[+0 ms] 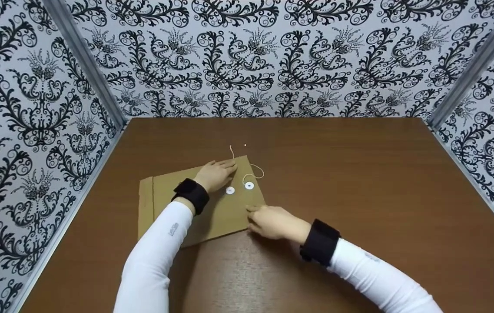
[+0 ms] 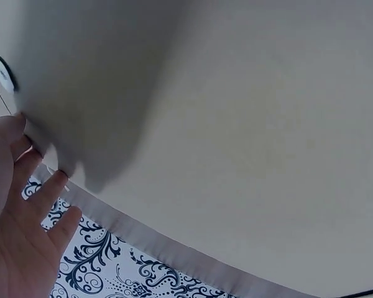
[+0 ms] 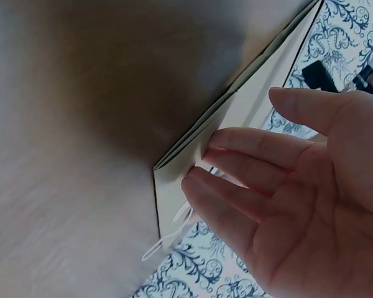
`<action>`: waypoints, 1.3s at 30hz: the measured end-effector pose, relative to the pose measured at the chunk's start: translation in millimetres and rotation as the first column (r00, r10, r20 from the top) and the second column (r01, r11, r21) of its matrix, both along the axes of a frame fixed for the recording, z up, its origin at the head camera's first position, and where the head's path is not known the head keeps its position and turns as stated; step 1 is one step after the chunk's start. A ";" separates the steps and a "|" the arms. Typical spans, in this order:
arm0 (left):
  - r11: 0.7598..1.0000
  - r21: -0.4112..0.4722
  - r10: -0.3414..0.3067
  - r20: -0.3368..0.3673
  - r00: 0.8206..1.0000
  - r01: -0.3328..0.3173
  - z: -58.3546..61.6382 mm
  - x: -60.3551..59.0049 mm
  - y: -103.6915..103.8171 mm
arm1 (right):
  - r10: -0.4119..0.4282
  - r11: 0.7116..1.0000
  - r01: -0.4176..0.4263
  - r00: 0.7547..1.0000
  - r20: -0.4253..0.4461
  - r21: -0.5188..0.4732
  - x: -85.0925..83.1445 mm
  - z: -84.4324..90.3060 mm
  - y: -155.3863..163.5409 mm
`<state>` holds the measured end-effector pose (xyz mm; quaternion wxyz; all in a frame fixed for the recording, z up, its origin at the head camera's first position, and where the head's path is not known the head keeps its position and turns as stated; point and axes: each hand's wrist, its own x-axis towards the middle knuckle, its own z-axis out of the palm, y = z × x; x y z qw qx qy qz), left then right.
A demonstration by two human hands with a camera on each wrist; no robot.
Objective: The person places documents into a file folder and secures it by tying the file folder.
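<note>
A brown kraft envelope (image 1: 212,217) lies at a slant on the table, with two white button discs (image 1: 249,185) and a thin string (image 1: 259,175) at its right end. My left hand (image 1: 215,175) rests on the envelope near its far edge, fingers extended, as the left wrist view also shows beside a white disc (image 2: 4,73). At the near right corner my right hand (image 1: 273,222) touches the envelope with its fingertips. In the right wrist view those fingers (image 3: 236,205) are fairly straight against the envelope's face, the thumb standing apart from it.
The brown wooden table (image 1: 359,174) extends to the right of the envelope. Patterned black-and-white walls (image 1: 247,56) enclose the back and sides, with grey metal posts in the corners. A tiny white speck (image 1: 245,144) lies beyond the envelope.
</note>
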<state>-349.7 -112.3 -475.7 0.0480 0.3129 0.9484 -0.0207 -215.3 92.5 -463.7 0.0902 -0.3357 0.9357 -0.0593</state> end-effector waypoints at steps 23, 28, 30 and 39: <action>0.999 0.034 0.021 0.012 1.000 -0.021 -8.8 6.7 7.6 | -0.116 0.993 0.116 0.993 -0.004 -0.012 -29.5 0.9 67.0; 0.999 0.052 -0.001 0.005 1.000 0.001 -12.7 9.4 8.9 | -0.158 0.987 0.158 0.987 -0.009 0.017 -36.8 1.9 79.7; 0.999 0.043 -0.005 0.001 1.000 0.004 -14.3 10.5 9.8 | -0.174 0.984 0.174 0.985 -0.003 0.027 -39.7 2.5 83.6; 0.999 0.044 -0.002 0.018 1.000 0.001 -12.5 21.6 13.3 | -0.230 0.972 0.228 0.973 0.035 0.048 -51.8 6.6 94.0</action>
